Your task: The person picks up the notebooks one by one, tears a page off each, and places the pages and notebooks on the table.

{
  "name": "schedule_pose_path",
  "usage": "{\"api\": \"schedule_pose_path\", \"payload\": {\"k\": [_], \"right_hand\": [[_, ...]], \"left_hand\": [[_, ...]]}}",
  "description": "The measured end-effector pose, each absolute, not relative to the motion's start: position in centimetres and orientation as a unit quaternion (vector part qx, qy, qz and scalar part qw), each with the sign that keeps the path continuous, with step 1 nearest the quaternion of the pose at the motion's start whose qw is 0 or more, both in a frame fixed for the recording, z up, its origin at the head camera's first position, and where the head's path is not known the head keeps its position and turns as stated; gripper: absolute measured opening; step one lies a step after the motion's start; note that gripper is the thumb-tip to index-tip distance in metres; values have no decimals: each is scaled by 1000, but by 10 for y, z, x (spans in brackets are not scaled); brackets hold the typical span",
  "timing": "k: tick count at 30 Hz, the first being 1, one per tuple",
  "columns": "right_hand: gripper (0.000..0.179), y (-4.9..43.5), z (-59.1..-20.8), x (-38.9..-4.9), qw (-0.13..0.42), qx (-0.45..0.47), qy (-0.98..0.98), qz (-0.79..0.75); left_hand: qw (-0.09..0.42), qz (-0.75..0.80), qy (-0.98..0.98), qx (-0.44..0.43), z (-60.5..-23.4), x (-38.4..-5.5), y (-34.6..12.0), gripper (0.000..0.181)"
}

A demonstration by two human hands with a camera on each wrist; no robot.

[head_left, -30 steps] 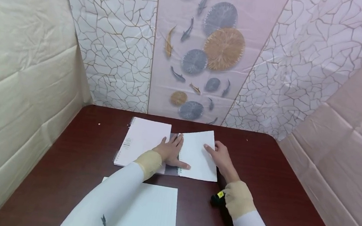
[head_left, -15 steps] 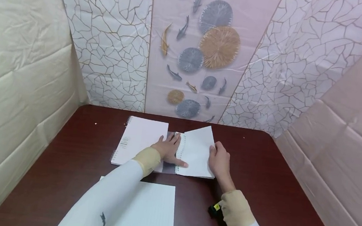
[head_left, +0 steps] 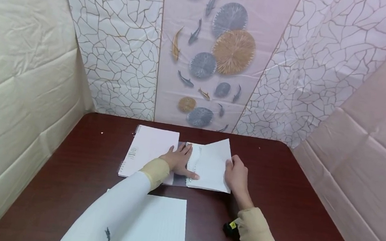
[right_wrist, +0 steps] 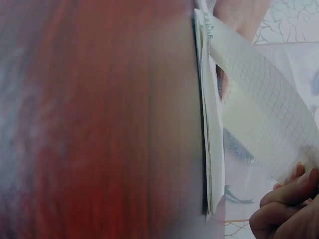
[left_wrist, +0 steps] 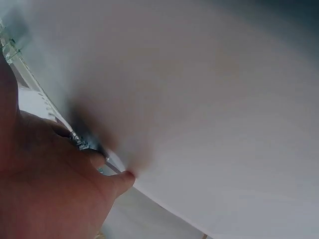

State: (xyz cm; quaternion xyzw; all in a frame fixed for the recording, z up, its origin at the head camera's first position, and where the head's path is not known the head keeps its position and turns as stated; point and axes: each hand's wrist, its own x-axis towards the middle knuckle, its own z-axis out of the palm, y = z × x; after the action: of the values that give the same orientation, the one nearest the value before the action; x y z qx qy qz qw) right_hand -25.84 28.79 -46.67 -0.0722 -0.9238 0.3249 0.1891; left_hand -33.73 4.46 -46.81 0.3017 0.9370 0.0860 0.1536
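A small spiral notebook [head_left: 193, 158] lies open at the far side of the table. My left hand [head_left: 178, 162] rests on its binding with fingers spread and thumb over the paper. My right hand [head_left: 237, 176] pinches the outer edge of a white sheet [head_left: 214, 164], slanted and pulled away from the binding at its top. In the right wrist view the lined sheet [right_wrist: 271, 94] rises from the notebook's stacked pages [right_wrist: 214, 149] to the curled fingers [right_wrist: 284, 199]. The left wrist view shows the left hand [left_wrist: 60, 174] at the wire binding.
A second spiral notebook [head_left: 151, 147] with a pale cover lies left of the open one, a grey cover strip [head_left: 180, 181] between them. Nearer lies a large lined sheet [head_left: 157, 223], partly under the left sleeve. A black and yellow object [head_left: 230, 227] sits by the right wrist.
The right hand took the sheet's edge and drew it rightward; the sheet has tilted, and its top has come away from the binding. The left hand has stayed on the notebook.
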Motion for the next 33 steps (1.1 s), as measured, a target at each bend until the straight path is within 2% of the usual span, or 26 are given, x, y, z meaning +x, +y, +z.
{"api": "schedule_pose_path", "payload": {"k": [7,13,23,33], "right_hand": [[16,299,-457,-254,172,-71,-933,308],[31,347,-442,-269,141,-59,-911,384],[39,446,-459,-291,88,-119,-897,417],[36,475,-478,-291,53,-147,-918,364]], "left_hand": [[151,74,936,309,-467,-335,41,132],[139,64,939,308,-464,-337,37,128],[145,54,938,310,-467,-339,39,130],[141,55,938,312,-466,-337,38,130]]}}
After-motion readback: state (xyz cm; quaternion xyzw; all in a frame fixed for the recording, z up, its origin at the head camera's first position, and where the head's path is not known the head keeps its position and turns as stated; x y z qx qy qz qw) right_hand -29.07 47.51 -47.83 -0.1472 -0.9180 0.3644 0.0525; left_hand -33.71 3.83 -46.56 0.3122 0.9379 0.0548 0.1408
